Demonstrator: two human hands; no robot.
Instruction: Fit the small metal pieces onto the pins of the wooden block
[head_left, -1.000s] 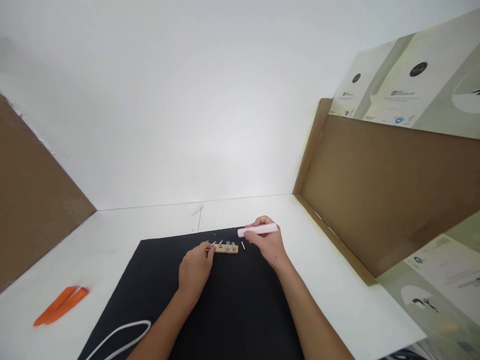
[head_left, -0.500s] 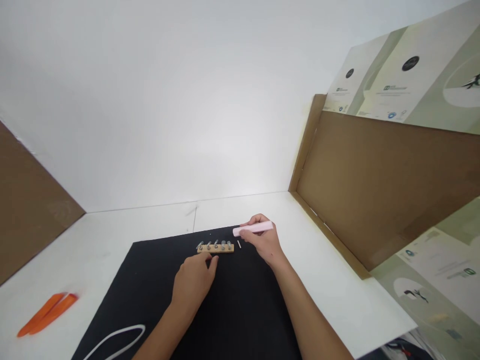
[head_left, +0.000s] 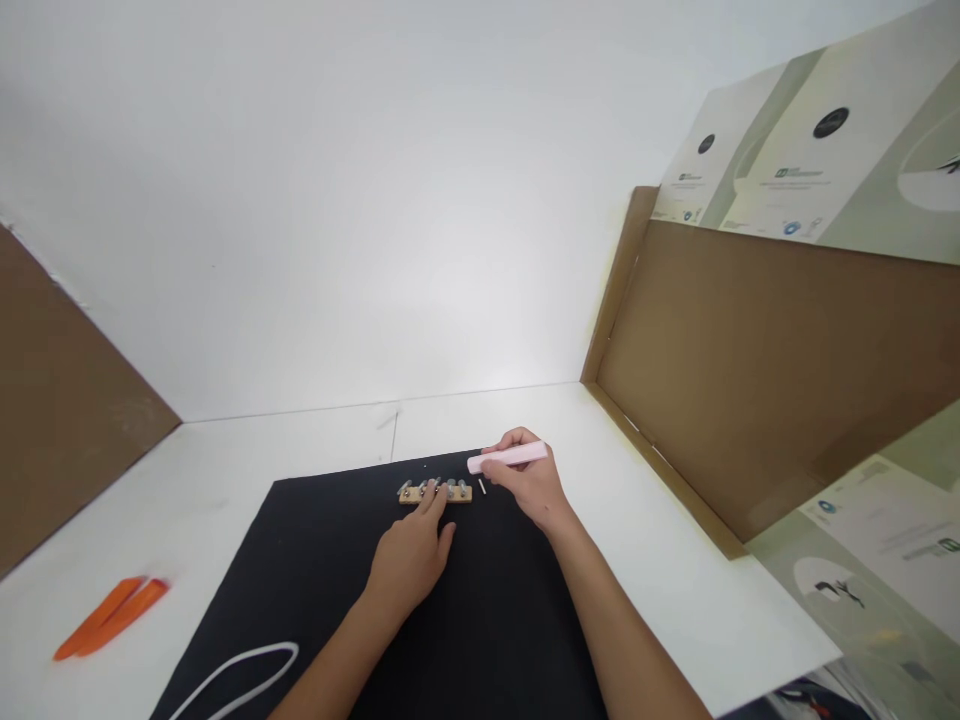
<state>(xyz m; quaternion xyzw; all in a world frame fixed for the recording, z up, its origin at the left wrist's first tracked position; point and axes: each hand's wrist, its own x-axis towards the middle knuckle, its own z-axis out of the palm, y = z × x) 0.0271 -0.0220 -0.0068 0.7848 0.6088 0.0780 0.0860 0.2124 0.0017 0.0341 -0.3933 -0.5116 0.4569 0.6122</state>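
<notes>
My right hand [head_left: 536, 492] grips a pale pink bar [head_left: 510, 458] with flat sides, held level above the far right part of a black mat [head_left: 495, 610]. To the left, a short wooden strip [head_left: 412, 497] carries a row of several small clear and metallic pieces, some of them leaning. My left hand [head_left: 411, 565] reaches over its front edge with fingers stretched out, the fingertips on or just above the middle pieces and partly covering them. Just right of the strip lies a tiny white stick [head_left: 482, 487].
An orange, two-pronged object [head_left: 112, 615] lies on the white table [head_left: 217, 500] at the left. A white cord loop [head_left: 259, 655] crosses the mat's near left corner. Cardboard panels [head_left: 765, 370] stand on the right, with another brown panel [head_left: 67, 400] at the left.
My left hand has moved forward and right, its fingers straightening from a curl onto the middle of the strip. The right hand keeps the pink bar in about the same place.
</notes>
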